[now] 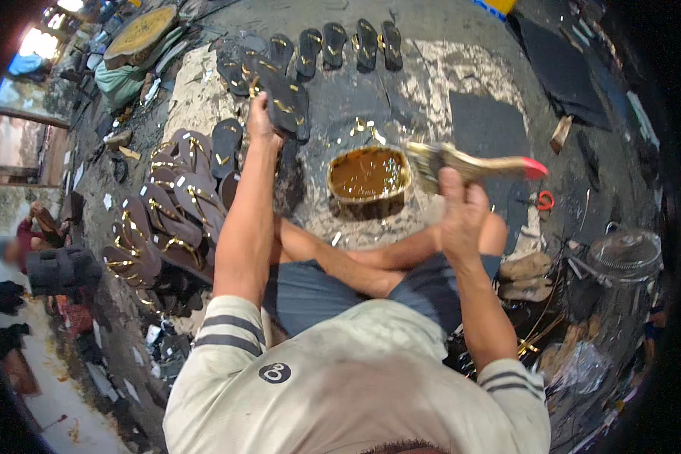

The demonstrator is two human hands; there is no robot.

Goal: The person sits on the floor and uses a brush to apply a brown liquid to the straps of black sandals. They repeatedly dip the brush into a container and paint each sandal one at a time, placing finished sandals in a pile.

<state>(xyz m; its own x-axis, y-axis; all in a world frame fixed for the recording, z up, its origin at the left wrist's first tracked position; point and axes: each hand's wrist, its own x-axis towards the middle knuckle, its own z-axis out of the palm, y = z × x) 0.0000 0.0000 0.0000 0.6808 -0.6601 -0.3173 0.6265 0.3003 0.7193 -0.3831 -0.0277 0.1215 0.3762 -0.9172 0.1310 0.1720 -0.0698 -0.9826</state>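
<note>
My left hand (263,127) is closed on a dark sandal sole (281,100) with gold-coloured pieces on it, held out ahead and to the left. In my right hand (461,212) is a wide paintbrush (486,165) with a pale, red-tipped handle. Its dark bristles point left, close to the right rim of a tub (331,184). Brown, shiny liquid (363,174) fills much of that tub, which stands in front of my crossed legs. Motion blurs the brush and right hand a little.
Dark sandals (334,45) lie in a row at the far side. Brown sandals with gold straps (178,200) are piled at my left. Black sheet material (488,125), red-handled scissors (545,200) and a round wire fan guard (623,253) are at right. Another person (34,234) sits far left.
</note>
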